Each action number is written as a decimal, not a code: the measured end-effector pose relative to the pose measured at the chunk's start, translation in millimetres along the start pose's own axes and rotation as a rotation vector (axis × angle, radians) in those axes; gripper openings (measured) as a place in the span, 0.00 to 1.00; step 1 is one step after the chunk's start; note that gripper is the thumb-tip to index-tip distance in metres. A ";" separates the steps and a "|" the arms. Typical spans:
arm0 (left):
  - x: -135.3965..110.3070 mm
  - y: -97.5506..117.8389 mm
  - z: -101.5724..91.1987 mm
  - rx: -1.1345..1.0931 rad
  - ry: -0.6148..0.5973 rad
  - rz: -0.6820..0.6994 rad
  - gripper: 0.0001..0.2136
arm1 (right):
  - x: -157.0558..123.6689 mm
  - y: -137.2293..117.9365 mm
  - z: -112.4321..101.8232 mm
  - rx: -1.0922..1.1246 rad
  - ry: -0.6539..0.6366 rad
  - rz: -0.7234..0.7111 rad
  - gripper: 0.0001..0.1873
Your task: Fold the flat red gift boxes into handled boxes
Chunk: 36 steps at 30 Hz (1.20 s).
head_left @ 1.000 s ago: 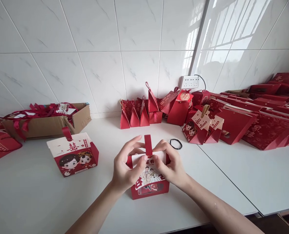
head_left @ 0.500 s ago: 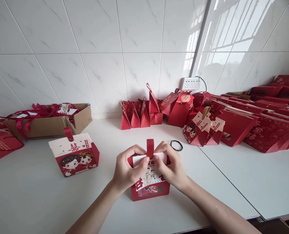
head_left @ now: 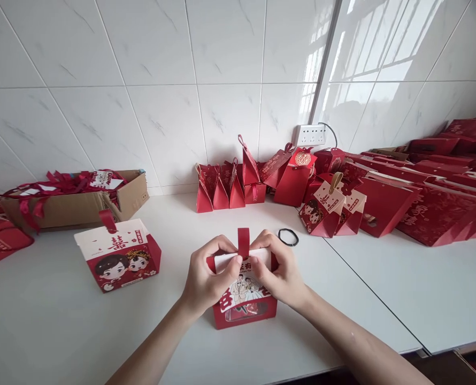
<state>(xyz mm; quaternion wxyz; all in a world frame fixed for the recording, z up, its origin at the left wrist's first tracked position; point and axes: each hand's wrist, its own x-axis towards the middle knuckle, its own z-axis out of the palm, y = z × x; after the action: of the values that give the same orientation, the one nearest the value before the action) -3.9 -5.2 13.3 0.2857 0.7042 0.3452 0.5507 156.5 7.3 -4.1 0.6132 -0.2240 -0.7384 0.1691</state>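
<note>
A cardboard carton (head_left: pixel 77 206) of red ribbons sits far left on the white table (head_left: pixel 61 331). Just right of it stands a closed favour box with a cartoon couple (head_left: pixel 117 256). At the centre front, the left hand (head_left: pixel 206 278), fingers curled, pinches the top flap of a red-and-white favour box (head_left: pixel 244 307) beside its upright red tab (head_left: pixel 243 243). The right hand (head_left: pixel 280 270) pinches the flap on the tab's other side. A black hair tie (head_left: pixel 288 237) lies just behind the right hand. Flat red boxes (head_left: pixel 434 198) are piled far right.
</note>
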 end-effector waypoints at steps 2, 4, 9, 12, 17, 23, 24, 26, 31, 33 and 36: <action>-0.5 -0.6 0.2 -0.022 -0.011 -0.004 0.07 | -0.4 0.5 -0.1 0.000 0.004 -0.005 0.03; -1.0 -1.2 0.5 -0.045 -0.023 0.012 0.07 | -0.8 1.2 -0.1 -0.004 0.003 -0.004 0.03; -0.9 -1.7 0.8 -0.023 -0.012 0.037 0.06 | -1.4 2.4 0.7 -0.001 0.008 0.002 0.04; -0.6 -1.4 0.4 -0.001 -0.008 0.013 0.08 | -1.8 2.4 1.1 -0.007 0.016 0.006 0.04; -0.8 -0.2 0.4 0.020 -0.004 0.001 0.09 | -1.7 2.6 0.8 -0.003 0.012 -0.003 0.04; -0.4 -0.1 0.5 0.006 -0.004 -0.007 0.09 | -2.0 2.7 1.3 -0.010 0.008 -0.008 0.05; -0.5 -0.5 0.6 0.003 0.001 -0.005 0.09 | -2.4 2.8 1.3 -0.009 0.006 -0.012 0.05; -0.9 -1.4 0.8 -0.003 0.003 -0.004 0.09 | -3.2 3.1 1.2 -0.007 0.009 -0.010 0.05; -1.5 -3.2 1.5 -0.023 -0.007 -0.013 0.08 | -3.1 2.9 0.1 -0.003 0.005 -0.022 0.03; -1.1 -3.3 1.3 -0.025 -0.002 0.006 0.08 | -2.5 2.0 -0.1 0.010 0.000 -0.034 0.02; -0.3 -2.7 0.9 -0.043 -0.024 0.017 0.08 | -1.9 0.7 0.2 0.010 0.002 -0.008 0.03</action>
<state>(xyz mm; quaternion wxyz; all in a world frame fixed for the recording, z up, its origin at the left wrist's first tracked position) -3.5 -3.9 10.8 0.3000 0.7074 0.3238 0.5521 156.7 6.9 -6.0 0.6156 -0.2179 -0.7380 0.1703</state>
